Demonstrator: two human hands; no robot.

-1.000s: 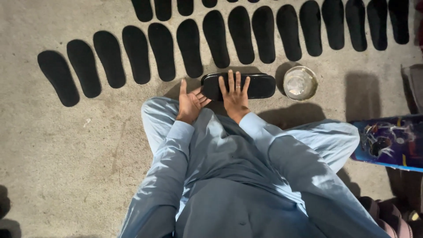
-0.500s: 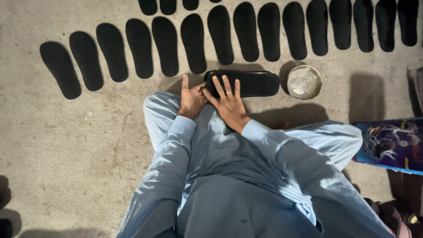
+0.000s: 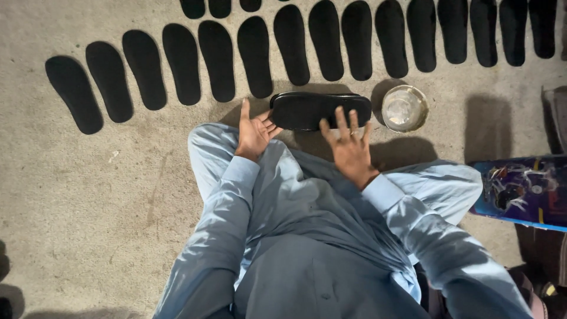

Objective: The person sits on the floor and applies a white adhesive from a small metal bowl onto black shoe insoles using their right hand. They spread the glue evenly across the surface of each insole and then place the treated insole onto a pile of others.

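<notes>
Head view, looking straight down. Nearest to me is the seated person's pale blue garment [image 3: 307,236], its sleeves running forward to both hands, the knees spread to either side on the concrete floor [image 3: 88,207].

The left hand [image 3: 254,133] lies palm up with fingers spread apart, its fingertips touching the left end of a black shoe sole [image 3: 319,110]; it closes on nothing. The right hand [image 3: 348,145] is flat, palm down, fingers splayed, its fingertips resting on the near edge of the same sole toward its right half; it presses rather than grips. I read the sole as lying crosswise on the floor just beyond the knees, between the two hands, its long axis left to right.

Just beside the sole's right end stands a small round metal bowl [image 3: 404,108]; I cannot tell what is in it. At the right edge, near the right knee, lies a flat blue printed carton [image 3: 522,192].

Farther out, a row of black insole cut-outs [image 3: 254,56] lies side by side on the floor, spanning the view from left to right, with a second row [image 3: 220,7] partly visible at the top edge.
</notes>
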